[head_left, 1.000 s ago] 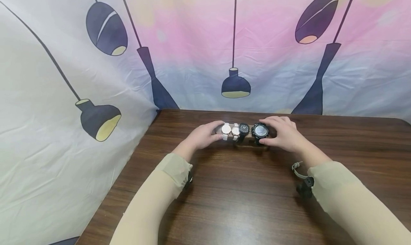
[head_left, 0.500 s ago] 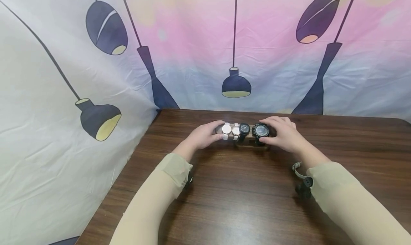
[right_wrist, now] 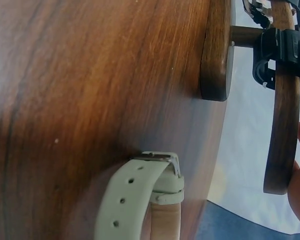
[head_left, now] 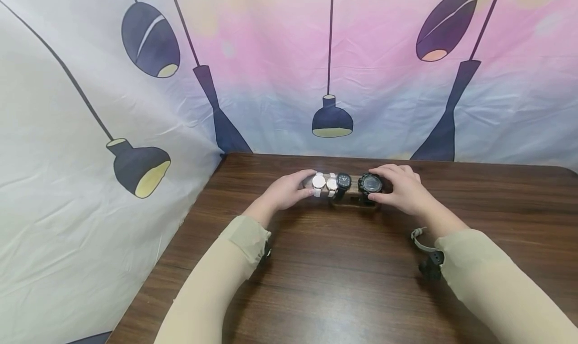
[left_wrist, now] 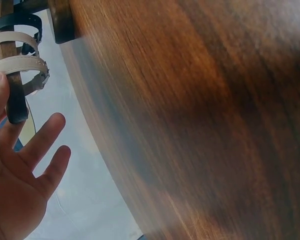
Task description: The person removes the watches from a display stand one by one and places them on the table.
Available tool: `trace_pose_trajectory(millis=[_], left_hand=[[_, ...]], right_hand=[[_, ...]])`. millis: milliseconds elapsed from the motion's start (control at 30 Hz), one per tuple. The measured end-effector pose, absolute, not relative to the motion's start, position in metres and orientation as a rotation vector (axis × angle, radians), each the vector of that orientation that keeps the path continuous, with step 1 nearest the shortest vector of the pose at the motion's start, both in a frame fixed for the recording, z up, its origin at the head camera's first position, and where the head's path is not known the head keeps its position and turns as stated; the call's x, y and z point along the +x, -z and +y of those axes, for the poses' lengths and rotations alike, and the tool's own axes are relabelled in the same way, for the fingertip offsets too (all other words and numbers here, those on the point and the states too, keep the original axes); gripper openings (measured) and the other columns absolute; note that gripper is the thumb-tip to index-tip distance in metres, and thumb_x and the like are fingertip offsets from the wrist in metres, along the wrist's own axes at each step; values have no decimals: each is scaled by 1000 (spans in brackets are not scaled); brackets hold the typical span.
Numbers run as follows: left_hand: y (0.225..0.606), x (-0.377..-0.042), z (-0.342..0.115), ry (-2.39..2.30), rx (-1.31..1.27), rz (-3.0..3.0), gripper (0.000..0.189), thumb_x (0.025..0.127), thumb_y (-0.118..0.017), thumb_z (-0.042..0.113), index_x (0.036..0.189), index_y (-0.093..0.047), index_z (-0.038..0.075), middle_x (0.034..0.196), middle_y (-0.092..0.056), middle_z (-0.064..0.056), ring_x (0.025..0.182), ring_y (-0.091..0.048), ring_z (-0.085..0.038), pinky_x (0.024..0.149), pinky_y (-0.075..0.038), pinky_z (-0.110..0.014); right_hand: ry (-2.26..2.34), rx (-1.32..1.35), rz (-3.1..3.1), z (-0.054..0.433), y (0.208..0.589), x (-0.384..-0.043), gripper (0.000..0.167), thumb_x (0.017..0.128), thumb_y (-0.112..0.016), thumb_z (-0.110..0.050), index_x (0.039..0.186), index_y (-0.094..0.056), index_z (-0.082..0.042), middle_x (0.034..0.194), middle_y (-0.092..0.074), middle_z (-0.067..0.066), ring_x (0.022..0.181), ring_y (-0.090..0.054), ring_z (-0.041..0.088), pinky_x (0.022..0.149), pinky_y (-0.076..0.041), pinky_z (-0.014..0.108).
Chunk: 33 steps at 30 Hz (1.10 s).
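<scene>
A dark wooden watch stand (right_wrist: 282,135) carries several wristwatches in a row on its raised bar. My left hand (head_left: 285,190) pinches the leftmost white watch (head_left: 318,181) near the bar's left end; its thumb lies on the pale strap (left_wrist: 21,64) and two other fingers are spread. Beside it sit a smaller white watch (head_left: 331,184) and a black watch (head_left: 343,180). My right hand (head_left: 403,189) grips a chunky black digital watch (head_left: 372,184) between thumb and fingers. Its black strap (right_wrist: 279,50) is around the bar.
The stand is on a brown wooden table (head_left: 316,274), near its back edge. Behind hangs a cloth (head_left: 280,73) printed with lamps. A pale green strap (right_wrist: 122,205) with a buckle hangs by my right wrist.
My right hand has moved slightly right with the black digital watch, widening the gap to the other black watch. My left hand stays in place.
</scene>
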<state>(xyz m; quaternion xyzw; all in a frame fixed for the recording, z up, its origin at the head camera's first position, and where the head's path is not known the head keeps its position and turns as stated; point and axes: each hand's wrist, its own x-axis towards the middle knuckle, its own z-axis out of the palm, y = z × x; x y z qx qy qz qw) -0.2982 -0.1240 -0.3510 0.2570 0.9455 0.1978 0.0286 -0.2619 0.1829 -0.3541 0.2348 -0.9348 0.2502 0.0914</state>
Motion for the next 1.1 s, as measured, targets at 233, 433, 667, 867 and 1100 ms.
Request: trace_pose_trajectory(millis=[233, 433, 667, 867, 1100], left_hand=[[351, -298, -124, -609, 802, 2929, 52, 92, -60, 34, 139, -44, 21, 132, -53, -2, 114, -52, -18, 96, -40, -36], [353, -298, -124, -606, 798, 2927, 52, 93, -59, 35, 140, -43, 20, 132, -53, -2, 114, -52, -18, 96, -40, -37], [353, -299, -124, -605, 789, 2933, 52, 93, -59, 35, 140, -43, 21, 131, -53, -1, 113, -52, -17, 95, -40, -36], [353, -298, -124, -610, 801, 2930, 52, 92, -59, 35, 140, -43, 20, 131, -54, -2, 113, -53, -18, 96, -40, -37], [353, -298, -124, -618, 805, 2928, 52, 92, -60, 35, 140, -44, 20, 129, -54, -2, 110, -53, -17, 94, -40, -36]], right_hand=[[-752, 681, -2785, 186, 354, -260, 61, 81, -74, -33, 132, -51, -9, 133, -45, 14, 118, -32, 42, 91, -20, 63], [-751, 663, -2795, 189, 353, -258, 61, 81, -73, -35, 132, -51, -10, 134, -45, 14, 119, -31, 42, 90, -20, 64], [-744, 647, -2792, 192, 351, -255, 59, 81, -74, -34, 131, -52, -11, 134, -45, 14, 119, -31, 42, 89, -20, 64], [-735, 655, -2786, 195, 352, -254, 59, 81, -74, -32, 131, -52, -9, 132, -46, 14, 118, -32, 43, 89, -20, 64], [-747, 642, -2785, 199, 352, -252, 59, 81, -74, -34, 130, -53, -9, 132, -46, 14, 119, -31, 43, 89, -21, 64]])
